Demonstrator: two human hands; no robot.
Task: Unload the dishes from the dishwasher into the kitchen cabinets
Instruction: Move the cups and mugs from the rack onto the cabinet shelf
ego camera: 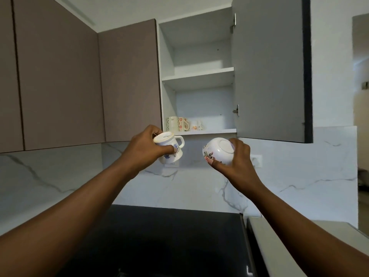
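Mug (170, 148) and bowl (218, 150) are both hanging in mid-air just below the open cabinet (199, 76). Left hand (143, 150) is wrapping its fingers around the tipped white mug, base facing me. Right hand (236, 158) is cupping the floral bowl, thumb curling under its rim. Three patterned cups (182, 124) are sitting on the bottom shelf (217, 131).

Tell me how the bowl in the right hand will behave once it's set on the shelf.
The bowl looks like glazed ceramic, so probably stiff, breakable and somewhat slick. The right hand holds it base toward the camera; its round side might let it roll if laid sideways. The flat base ring should probably sit steady on the shelf.
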